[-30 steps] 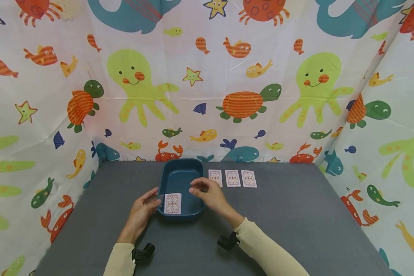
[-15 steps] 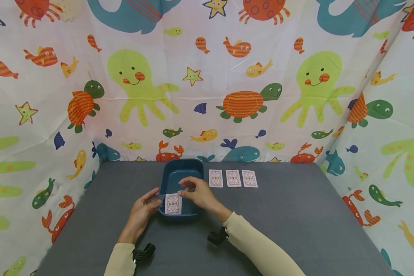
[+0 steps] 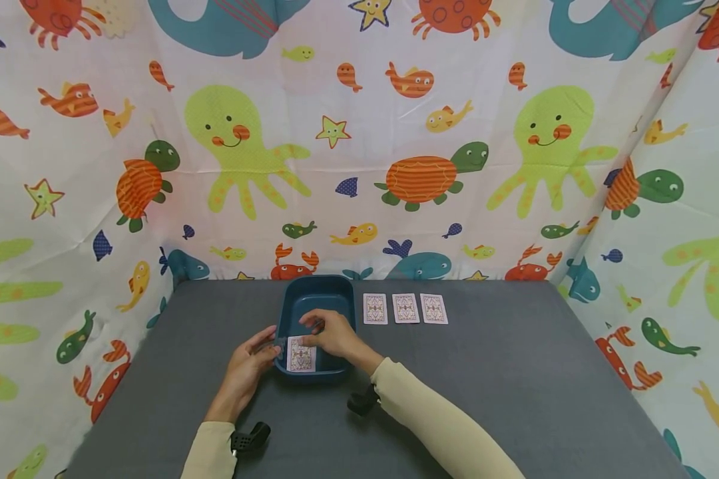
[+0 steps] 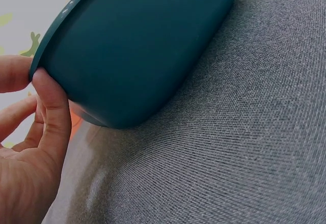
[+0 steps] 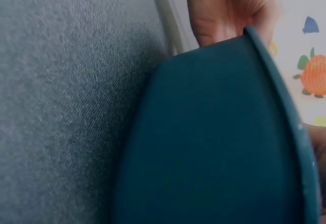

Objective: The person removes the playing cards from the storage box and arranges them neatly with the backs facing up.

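Grey table (image 3: 485, 386): teal tray (image 3: 314, 288), three face-down cards (image 3: 405, 309) beside.

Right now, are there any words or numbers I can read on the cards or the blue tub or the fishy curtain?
No readable words or numbers anywhere.
Patterned playing cards in a row: lying so only ornament shows.
Patterned card in the dark teal plastic tub: only ornament shows.
Dark teal plastic tub: plain, no label.
Sea-animal printed curtain: pictures only.
Grey fabric tabletop: blank.
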A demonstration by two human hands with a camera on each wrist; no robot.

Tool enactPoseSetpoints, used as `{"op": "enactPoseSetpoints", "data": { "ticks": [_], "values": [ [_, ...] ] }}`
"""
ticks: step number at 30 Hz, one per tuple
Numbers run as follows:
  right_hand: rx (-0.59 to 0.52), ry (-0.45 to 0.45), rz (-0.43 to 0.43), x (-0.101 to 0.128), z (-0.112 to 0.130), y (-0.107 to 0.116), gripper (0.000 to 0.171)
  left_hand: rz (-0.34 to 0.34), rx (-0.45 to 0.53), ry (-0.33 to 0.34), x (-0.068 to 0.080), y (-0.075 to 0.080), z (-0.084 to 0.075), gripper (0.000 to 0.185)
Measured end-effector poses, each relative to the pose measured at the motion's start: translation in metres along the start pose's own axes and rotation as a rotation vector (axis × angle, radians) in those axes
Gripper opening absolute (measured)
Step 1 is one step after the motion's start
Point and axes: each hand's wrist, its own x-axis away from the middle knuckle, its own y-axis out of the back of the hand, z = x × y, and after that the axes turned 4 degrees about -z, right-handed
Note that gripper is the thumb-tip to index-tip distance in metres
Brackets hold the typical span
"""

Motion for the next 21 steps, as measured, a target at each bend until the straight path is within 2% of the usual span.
{"op": "enactPoseSetpoints", "data": {
  "ticks": [7,21],
  "values": [
    [0.065,-0.061,0.053,-0.011,-0.005,-0.006,0.042,0.007,0.010,-0.019,-0.001,0.001,0.001,0.052],
    [0.151,-0.100,0.067,-0.022,-0.012,-0.012,0.042,-0.028,-0.021,0.000,-0.005,-0.001,-0.004,0.052]
  ]
}}
